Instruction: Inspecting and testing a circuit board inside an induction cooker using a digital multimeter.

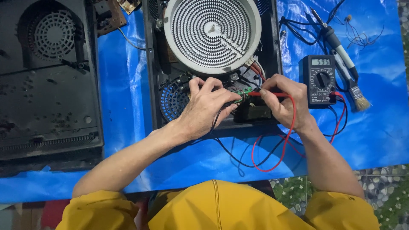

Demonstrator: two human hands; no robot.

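My left hand point(206, 106) grips a black test probe, its tip pressed to a small green circuit board point(244, 91) inside an opened black cooker base point(272, 55). My right hand point(284, 99) pinches a red test probe point(266, 94) against the same board. Red and black leads point(272, 157) loop toward me and run to a black digital multimeter point(320, 80) at the right. A round white heating coil point(212, 34) sits in the base just beyond my hands.
A second black cooker shell with a fan grille point(51, 81) lies at the left. A soldering iron point(336, 42), a paintbrush point(357, 94) and loose wires point(362, 38) rest on the blue tarp point(123, 102) at the right. Pebble flooring point(383, 191) shows at the lower right.
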